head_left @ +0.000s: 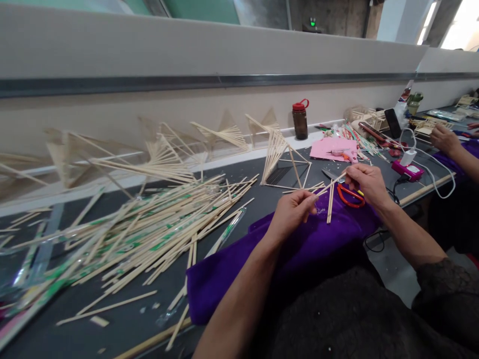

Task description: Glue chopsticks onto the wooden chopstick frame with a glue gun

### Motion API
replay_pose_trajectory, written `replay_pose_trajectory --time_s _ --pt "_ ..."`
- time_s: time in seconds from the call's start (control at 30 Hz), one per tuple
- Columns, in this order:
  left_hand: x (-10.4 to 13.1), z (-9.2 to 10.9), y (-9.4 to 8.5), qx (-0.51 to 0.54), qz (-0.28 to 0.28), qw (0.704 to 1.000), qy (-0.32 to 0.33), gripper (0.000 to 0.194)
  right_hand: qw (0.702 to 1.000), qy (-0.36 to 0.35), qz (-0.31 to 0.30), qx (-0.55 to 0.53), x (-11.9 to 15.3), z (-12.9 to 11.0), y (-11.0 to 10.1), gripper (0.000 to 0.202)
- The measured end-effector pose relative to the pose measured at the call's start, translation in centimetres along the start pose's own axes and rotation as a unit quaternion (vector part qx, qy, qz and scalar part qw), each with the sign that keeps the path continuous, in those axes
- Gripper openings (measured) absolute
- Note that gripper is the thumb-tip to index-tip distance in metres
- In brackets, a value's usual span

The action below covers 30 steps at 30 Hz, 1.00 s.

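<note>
A thin pale stick (334, 182) spans the gap between the two hands, tilted, its right end higher. The left hand (294, 212) pinches the left end between thumb and fingers; the right hand (366, 184) is closed in a similar pinch at the right end. The step in hand appears to be positioning the stick; the next move would call for steady control at both ends. Two short sticks (331, 204) extend nearward from the span; whether they join it or rest on the purple cloth (232, 279) cannot be told. Orange-handled scissors (352, 203) lie just beside the right hand. Beyond the left hand, an open stick frame (271, 154) stands on the bench (134, 321); a stick pile (168, 229) lies left.
</note>
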<state>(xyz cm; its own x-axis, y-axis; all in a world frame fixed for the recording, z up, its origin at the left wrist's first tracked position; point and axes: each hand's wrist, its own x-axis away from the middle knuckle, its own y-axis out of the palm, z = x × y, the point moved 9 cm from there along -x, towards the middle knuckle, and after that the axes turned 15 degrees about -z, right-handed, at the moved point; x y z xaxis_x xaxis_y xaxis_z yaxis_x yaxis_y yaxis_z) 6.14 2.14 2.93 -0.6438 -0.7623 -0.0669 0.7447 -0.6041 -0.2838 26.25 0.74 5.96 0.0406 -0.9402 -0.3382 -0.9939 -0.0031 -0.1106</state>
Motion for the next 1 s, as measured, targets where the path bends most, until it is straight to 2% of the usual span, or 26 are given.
replay_pose_trajectory --time_s 0.17,0.33,0.47,0.6,0.67,0.73,0.87,0.93,1.0 --pt "0.0 -0.1 0.1 -0.042 -0.013 0.999 -0.009 0.031 1.000 0.002 0.007 -0.026 -0.2 0.4 -0.1 0.042" --pt "0.1 -0.2 0.0 -0.029 -0.012 0.999 -0.031 0.034 0.999 0.021 0.011 -0.045 -0.2 1.1 -0.1 0.042" --pt "0.2 -0.3 0.0 0.017 -0.010 0.999 -0.036 0.039 0.998 0.035 0.016 -0.059 0.1 1.7 -0.1 0.039" --pt "0.1 -0.8 -0.4 0.106 0.012 0.993 -0.041 0.049 0.997 0.041 0.026 -0.067 0.2 2.2 -0.3 0.038" --pt "0.0 -1.1 -0.5 0.161 0.020 0.986 -0.038 0.052 0.997 0.032 0.042 -0.063 0.2 2.1 -0.5 0.037" --pt "-0.2 -1.3 -0.2 0.200 0.003 0.979 -0.037 0.051 0.996 0.014 0.068 -0.052 0.3 1.8 -0.9 0.035" --pt "-0.3 -1.5 1.2 0.241 -0.067 0.967 -0.053 0.045 0.993 -0.046 0.104 0.038 1.6 -0.1 -0.6 0.030" --pt "-0.5 -1.6 1.3 0.273 -0.070 0.958 -0.044 0.043 0.980 -0.107 0.064 0.154 2.6 -1.8 1.3 0.025" --pt "-0.6 -1.7 0.9 0.308 -0.051 0.950 -0.030 0.042 0.942 -0.195 -0.022 0.272 3.9 -3.3 4.7 0.023"
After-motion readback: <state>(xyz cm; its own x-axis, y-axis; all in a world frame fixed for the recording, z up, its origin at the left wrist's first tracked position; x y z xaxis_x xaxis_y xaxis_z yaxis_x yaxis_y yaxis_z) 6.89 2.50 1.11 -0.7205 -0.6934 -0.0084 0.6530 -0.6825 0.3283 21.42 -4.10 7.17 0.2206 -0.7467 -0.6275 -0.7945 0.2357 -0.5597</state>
